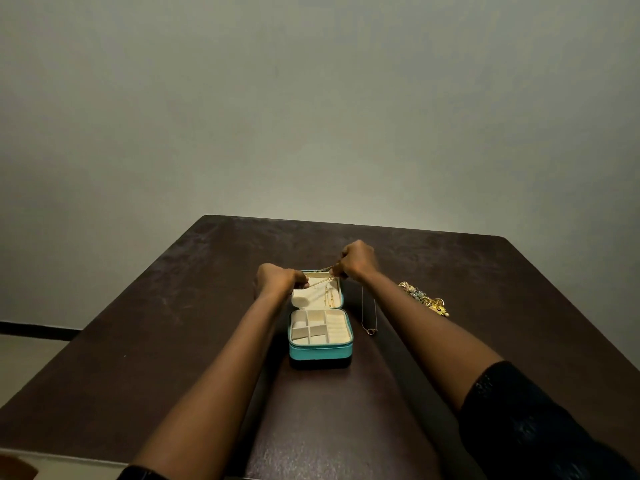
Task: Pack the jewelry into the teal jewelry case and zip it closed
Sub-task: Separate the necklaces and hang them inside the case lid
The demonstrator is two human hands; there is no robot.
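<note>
Teal jewelry case [320, 351], open on dark table [173, 341]; thin necklace [370, 317] just right of it, jewelry heap [424, 299] farther right. Beyond, over the case's lid, left hand [277, 278] and right hand [356, 259] each pinch a gold chain [320, 283] stretched between them.

I see a plain room — dark wooden table [166, 341] before a bare pale wall [311, 98] — home or office unclear.
</note>
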